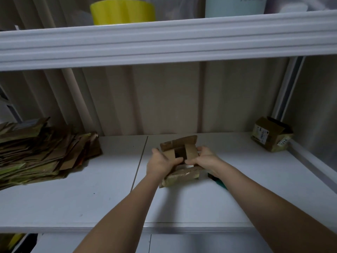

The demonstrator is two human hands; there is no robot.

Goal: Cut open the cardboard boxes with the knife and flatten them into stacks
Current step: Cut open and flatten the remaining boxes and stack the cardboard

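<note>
1. Two hands work one small cardboard box [179, 152] mid-shelf, on the white shelf [102, 194] approx. centre, just right of the seam between the shelf panels.
2. Left hand [161, 163]: fingers and thumb curled round the box's left side, thumb on the front flap; it grips the box.
3. Right hand [202, 157]: fingers curled over the right flap, thumb pressed at the lower front edge; also gripping the box.
4. Box is partly opened: flaps stand up w/ a dark gap between them, lower part lies crumpled on the shelf toward the person.
5. Dark green item [218, 180] lies on the shelf just right of the box, under the right wrist; prob. the knife handle, but can't tell for sure, mostly hidden.
6. Flattened cardboard stack [40, 154] sits at the left end of the shelf, well apart from the hands.
7. Another small box [271, 134], uncut, w/ labels, stands tilted in the far right corner.
8. Upper shelf [164, 41] above carries a yellow tub [124, 11] and a pale container [235, 6].
</note>
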